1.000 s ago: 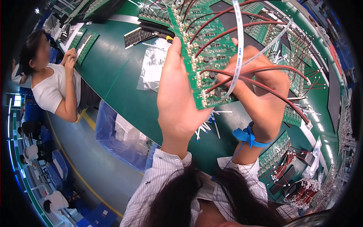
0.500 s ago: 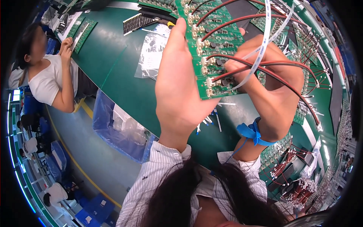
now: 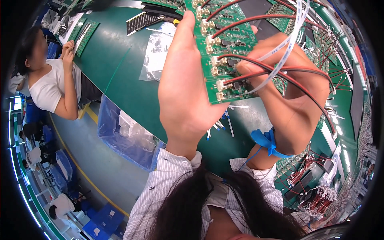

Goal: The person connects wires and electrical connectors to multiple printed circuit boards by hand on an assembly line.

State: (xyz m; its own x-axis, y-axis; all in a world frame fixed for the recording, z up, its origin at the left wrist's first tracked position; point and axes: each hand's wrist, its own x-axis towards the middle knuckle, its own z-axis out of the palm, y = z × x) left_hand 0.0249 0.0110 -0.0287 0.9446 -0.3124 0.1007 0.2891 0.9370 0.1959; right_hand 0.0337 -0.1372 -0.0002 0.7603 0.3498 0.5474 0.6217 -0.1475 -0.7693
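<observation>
A long green circuit board point(image 3: 236, 47) is held up in front of me, tilted, its far end cut off by the upper edge. My left hand point(image 3: 182, 92) grips its left side, thumb along the edge. White connectors point(image 3: 220, 84) line that side, with red-and-black wires point(image 3: 256, 18) arching to the right from them. At the board's near right part, my right hand point(image 3: 282, 96) is closed, thumb and finger pinched on a white flat cable point(image 3: 276, 50). A second flat cable loops in front of the fingers. The pinched end is hidden. A blue strap point(image 3: 267, 141) circles my right wrist.
A clear plastic bag point(image 3: 154, 60) and a black slotted rack point(image 3: 141, 23) lie on the green table point(image 3: 120, 48). Loose white-and-blue strips point(image 3: 230, 125) sit below the board. Wire bundles point(image 3: 320, 202) crowd the right. A lined blue bin point(image 3: 110, 128) and a co-worker point(image 3: 52, 86) are left.
My left hand and the board have shifted slightly left and up. The right hand has moved slightly right; its pinch holds, and the flat cables' upper parts have swung right.
</observation>
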